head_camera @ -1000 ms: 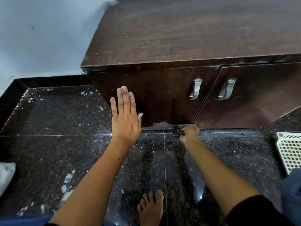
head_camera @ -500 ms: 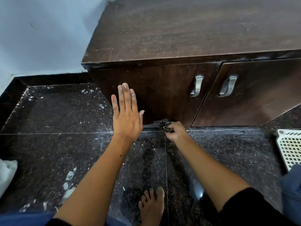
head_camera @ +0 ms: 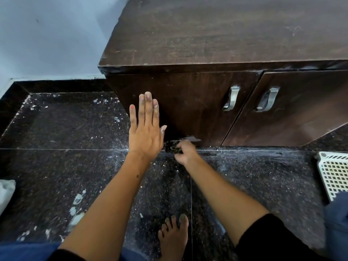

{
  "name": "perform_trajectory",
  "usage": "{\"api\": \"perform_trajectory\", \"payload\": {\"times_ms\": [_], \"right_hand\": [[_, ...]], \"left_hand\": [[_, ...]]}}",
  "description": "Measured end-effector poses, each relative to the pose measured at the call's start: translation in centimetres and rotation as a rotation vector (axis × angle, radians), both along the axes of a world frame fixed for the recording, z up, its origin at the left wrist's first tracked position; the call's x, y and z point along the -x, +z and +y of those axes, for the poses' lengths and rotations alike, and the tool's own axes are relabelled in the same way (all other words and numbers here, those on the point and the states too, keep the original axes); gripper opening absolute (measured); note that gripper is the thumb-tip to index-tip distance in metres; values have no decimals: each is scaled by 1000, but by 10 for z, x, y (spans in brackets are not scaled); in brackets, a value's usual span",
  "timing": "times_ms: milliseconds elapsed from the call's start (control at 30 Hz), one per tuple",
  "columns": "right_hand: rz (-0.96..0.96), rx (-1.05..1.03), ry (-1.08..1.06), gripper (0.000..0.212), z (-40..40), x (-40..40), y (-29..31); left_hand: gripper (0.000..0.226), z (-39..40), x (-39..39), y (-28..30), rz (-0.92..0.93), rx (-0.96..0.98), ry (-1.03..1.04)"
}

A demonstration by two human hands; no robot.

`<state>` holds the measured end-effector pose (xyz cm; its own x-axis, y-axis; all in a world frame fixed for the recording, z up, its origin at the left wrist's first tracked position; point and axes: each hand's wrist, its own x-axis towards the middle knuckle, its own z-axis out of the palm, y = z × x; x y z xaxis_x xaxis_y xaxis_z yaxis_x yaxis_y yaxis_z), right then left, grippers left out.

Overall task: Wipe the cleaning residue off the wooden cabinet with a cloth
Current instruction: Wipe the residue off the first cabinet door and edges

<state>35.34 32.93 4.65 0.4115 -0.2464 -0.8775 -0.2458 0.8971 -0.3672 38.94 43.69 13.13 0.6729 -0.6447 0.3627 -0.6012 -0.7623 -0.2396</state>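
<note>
A dark wooden cabinet [head_camera: 197, 102] stands on a black speckled floor, with two doors and metal handles [head_camera: 232, 98]. My left hand [head_camera: 146, 129] lies flat with straight fingers against the cabinet's lower left front corner. My right hand [head_camera: 185, 152] grips a small dark crumpled cloth [head_camera: 172, 146] at the bottom edge of the left door, just right of my left hand. A pale chipped patch [head_camera: 190, 138] shows on the door's bottom edge above the cloth.
White residue specks and smears dot the floor [head_camera: 75, 200]. A white perforated basket [head_camera: 334, 174] sits at the right edge. A white cloth or bag [head_camera: 6, 193] lies at the far left. My bare foot [head_camera: 174, 236] is on the floor below my hands.
My right hand has slid the cloth leftward along the cabinet's bottom edge, from near the door gap to beside my left hand. My left hand has stayed flat on the cabinet.
</note>
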Motion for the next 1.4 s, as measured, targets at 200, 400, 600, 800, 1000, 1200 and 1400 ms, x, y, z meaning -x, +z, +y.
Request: {"api": "perform_trajectory", "payload": {"times_ms": [200, 400, 600, 800, 1000, 1200, 1400], "right_hand": [[31, 41, -307, 25, -48, 18, -4], [-60, 74, -103, 35, 11, -10, 14], [-72, 80, -139, 30, -11, -1, 17], [-15, 104, -217, 38, -11, 5, 7], [-155, 15, -63, 32, 22, -8, 30], [10, 42, -245, 24, -32, 10, 17], [100, 161, -279, 23, -22, 10, 4]], "left_hand": [[71, 3, -2, -1, -14, -6, -10], [69, 4, -4, -2, -14, 18, -42], [66, 5, -4, 1, -49, 4, -67], [65, 14, -7, -2, -91, 2, -90], [64, 13, -9, 1, -106, 9, -116], [62, 17, -7, 5, -105, -33, -117], [61, 21, -10, 5, -88, 4, -127]]}}
